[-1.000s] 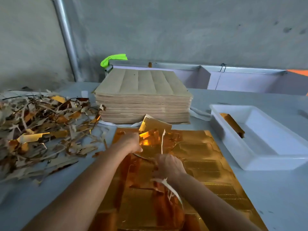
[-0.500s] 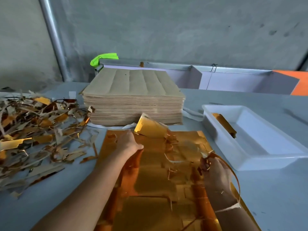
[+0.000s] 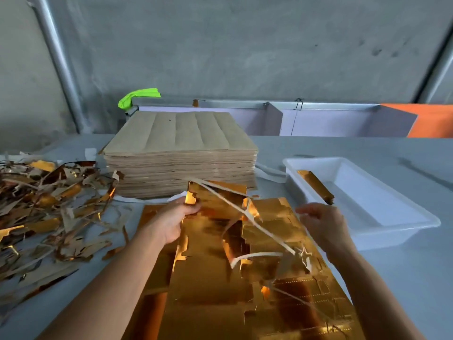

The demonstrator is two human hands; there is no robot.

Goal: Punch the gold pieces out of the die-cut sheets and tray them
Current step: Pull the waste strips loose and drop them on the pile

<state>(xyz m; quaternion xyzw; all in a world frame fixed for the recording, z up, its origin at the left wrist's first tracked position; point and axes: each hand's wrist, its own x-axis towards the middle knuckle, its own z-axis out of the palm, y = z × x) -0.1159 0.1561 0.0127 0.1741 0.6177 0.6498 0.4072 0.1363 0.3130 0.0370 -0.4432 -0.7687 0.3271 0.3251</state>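
A gold die-cut sheet (image 3: 220, 290) lies on the table in front of me, partly torn apart. My left hand (image 3: 169, 224) grips a raised gold piece (image 3: 215, 200) at the sheet's far left corner, thumb on top. My right hand (image 3: 323, 224) hovers over the sheet's right edge with fingers loosely curled and nothing plainly in it. Thin pale waste strips (image 3: 245, 214) hang loose across the sheet between both hands. The white tray (image 3: 382, 239) stands to the right, with a small stack of gold pieces (image 3: 316, 185) leaning at its left end.
A thick stack of brown-backed sheets (image 3: 181, 153) sits just beyond the gold sheet. A heap of gold and brown scrap (image 3: 49, 212) covers the table's left side. A concrete wall, a metal pipe (image 3: 61, 65) and a green rag (image 3: 137, 95) are behind.
My right hand has let go of the waste strips and risen toward the tray side. The strips now trail across the sheet. My left hand keeps its hold on the far corner piece.
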